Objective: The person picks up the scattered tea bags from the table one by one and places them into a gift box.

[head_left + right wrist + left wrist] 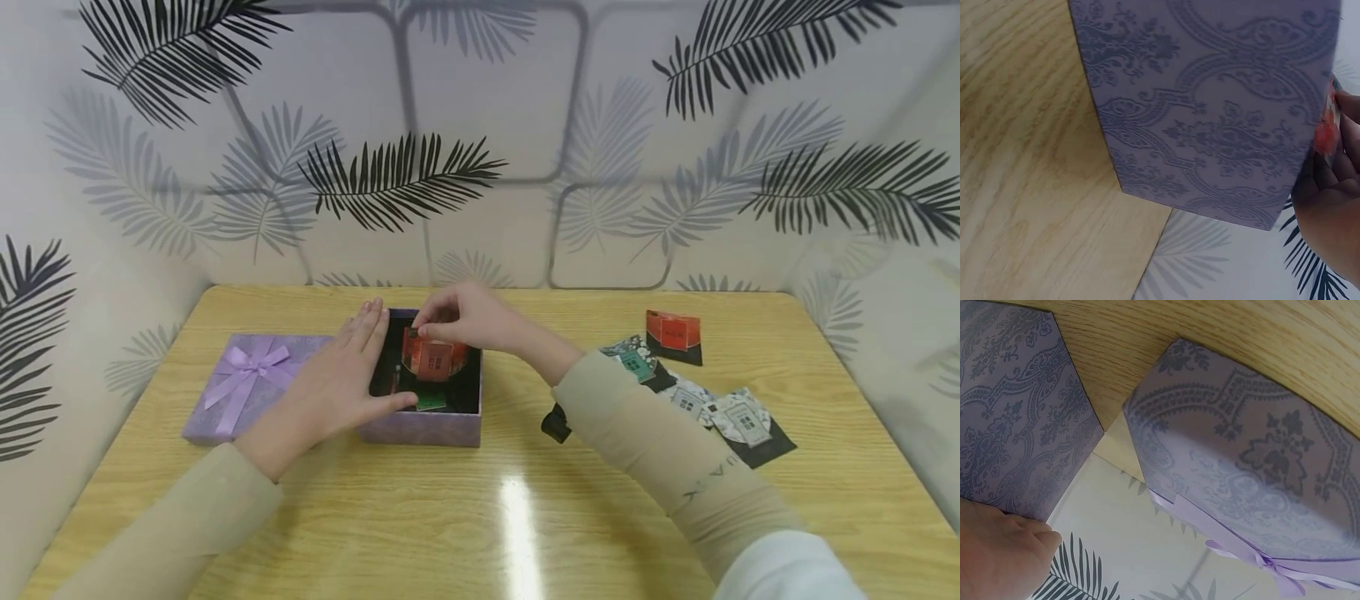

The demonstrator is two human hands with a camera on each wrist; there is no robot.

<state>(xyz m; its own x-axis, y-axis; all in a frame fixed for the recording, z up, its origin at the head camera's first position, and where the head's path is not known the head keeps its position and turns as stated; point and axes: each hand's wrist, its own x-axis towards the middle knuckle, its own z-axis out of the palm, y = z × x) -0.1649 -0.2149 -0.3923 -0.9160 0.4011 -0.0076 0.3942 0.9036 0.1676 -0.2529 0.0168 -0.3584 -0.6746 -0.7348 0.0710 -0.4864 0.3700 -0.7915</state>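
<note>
A purple patterned box [420, 431] with a dark inside stands on the table. My left hand [337, 383] rests along its left rim with straight fingers, the thumb reaching over the front corner. Above the opening, my right hand [474, 317] pinches a red packet [435, 360] by its top edge between thumb and fingers. In the right wrist view the red packet [1325, 132] shows just past the wall of the box. A green packet [431, 402] lies inside, partly covered by the red one. The purple lid [255, 396] with a ribbon bow sits left of the box, partly behind my left hand.
To the right lie a red and black packet [673, 336], a green-labelled packet [636, 363] and white patterned packets [746, 423]. A small black item [556, 425] shows beside my right sleeve. Leaf-printed covering [487, 225] rises behind the table.
</note>
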